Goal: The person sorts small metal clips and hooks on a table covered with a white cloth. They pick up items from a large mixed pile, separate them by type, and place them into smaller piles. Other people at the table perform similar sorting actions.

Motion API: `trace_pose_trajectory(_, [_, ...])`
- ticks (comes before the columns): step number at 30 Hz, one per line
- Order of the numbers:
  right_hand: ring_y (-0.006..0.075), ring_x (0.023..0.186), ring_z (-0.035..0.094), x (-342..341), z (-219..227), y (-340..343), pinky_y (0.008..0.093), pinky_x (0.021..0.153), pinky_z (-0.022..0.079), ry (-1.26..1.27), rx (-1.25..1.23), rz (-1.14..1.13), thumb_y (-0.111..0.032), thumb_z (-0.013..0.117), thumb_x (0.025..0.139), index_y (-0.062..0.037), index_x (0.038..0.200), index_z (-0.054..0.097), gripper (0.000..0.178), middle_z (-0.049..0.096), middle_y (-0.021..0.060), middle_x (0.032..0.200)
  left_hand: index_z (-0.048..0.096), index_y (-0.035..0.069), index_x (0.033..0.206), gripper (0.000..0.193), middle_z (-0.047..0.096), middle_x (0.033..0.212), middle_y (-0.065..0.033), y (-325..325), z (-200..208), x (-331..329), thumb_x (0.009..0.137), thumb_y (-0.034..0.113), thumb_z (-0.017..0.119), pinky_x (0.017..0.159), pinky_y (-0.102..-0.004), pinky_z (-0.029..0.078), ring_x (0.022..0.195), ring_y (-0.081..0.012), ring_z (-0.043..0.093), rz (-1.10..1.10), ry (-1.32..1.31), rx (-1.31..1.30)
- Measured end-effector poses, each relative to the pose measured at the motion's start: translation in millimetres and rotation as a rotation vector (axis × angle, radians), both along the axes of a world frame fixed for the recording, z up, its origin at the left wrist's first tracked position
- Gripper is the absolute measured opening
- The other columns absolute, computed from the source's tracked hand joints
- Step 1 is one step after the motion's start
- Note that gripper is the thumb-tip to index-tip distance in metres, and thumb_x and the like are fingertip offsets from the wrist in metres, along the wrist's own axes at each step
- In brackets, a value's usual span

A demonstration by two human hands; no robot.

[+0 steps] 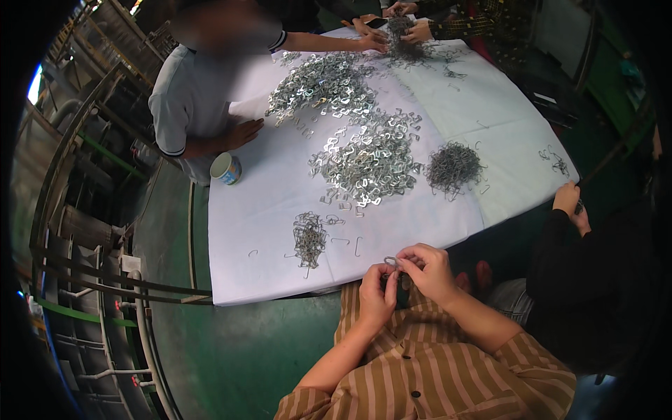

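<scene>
Just off the table's near edge, my left hand point(379, 294) and my right hand point(428, 271) meet with fingertips pinched together. Between them is a small bent metal piece point(391, 262), a loop of which shows above the fingers. Both hands grip it; the rest is hidden by fingers. On the white-covered table point(399, 234), left of my hands, lies a small pile of bent wire hooks point(309, 240), with a few loose ones beside it. Farther up sits a big heap of shiny flat metal links point(367, 164), and right of it a round pile of darker wire hooks point(453, 168).
Another shiny heap point(322, 84) lies at the far side. A cup point(225, 169) stands at the left edge near a person in a grey shirt point(171, 105). Other people's hands point(413, 31) work at a far wire pile. A dark-sleeved person point(574, 259) sits close at my right.
</scene>
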State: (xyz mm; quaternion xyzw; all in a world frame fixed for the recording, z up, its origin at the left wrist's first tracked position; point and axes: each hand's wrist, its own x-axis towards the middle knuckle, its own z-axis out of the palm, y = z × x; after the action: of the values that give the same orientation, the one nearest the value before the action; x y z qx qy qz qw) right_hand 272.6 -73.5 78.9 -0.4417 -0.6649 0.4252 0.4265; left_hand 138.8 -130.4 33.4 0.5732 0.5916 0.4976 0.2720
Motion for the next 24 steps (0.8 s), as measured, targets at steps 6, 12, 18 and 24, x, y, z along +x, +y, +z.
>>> trace_pose_trajectory(6, [0.0245,0.068,0.067,1.4,-3.5,-8.5,0.0303,0.059,0.051,-0.117,0.292,-0.05,0.002,0.068,0.078,0.0004,0.086,0.068,0.008,0.067,0.0118,0.079,0.058,0.001,0.094,0.009,0.064,0.086,-0.0116,-0.6,0.3,-4.5,0.087,0.003,0.064,0.071,-0.0316,0.049,0.077,-0.0236,0.062,-0.029,0.064,-0.027])
trace_pose_trajectory(12, [0.0276,0.069,0.065,8.5,-3.5,-11.4,0.0332,0.06,0.051,-0.106,0.288,-0.018,0.003,0.068,0.078,-0.0005,0.085,0.066,0.009,0.065,0.0111,0.08,0.063,0.002,0.097,0.013,0.064,0.093,-0.0153,13.5,9.7,-41.5,0.084,0.001,0.064,0.081,-0.0382,0.049,0.091,-0.0336,0.062,-0.096,0.06,0.017])
trace_pose_trajectory(18, [0.0273,0.071,0.065,11.7,-11.4,-15.1,0.033,0.062,0.052,-0.116,0.307,0.009,0.003,0.068,0.078,-0.0007,0.087,0.066,0.009,0.066,0.0109,0.081,0.066,0.001,0.094,0.017,0.062,0.088,-0.0123,61.8,-8.9,-111.3,0.079,0.002,0.057,0.077,-0.0384,0.047,0.083,-0.0312,0.058,0.11,0.895,0.149])
trace_pose_trajectory(24, [0.0245,0.072,0.067,12.4,-10.9,-22.2,0.0315,0.063,0.054,-0.111,0.157,0.005,0.003,0.068,0.079,-0.0006,0.09,0.063,0.012,0.066,0.0114,0.082,0.065,0.002,0.074,0.009,0.061,0.082,-0.0123,71.3,-10.0,-110.1,0.074,0.008,0.059,0.071,-0.0379,0.051,0.082,-0.0292,0.06,-0.055,1.158,-0.064])
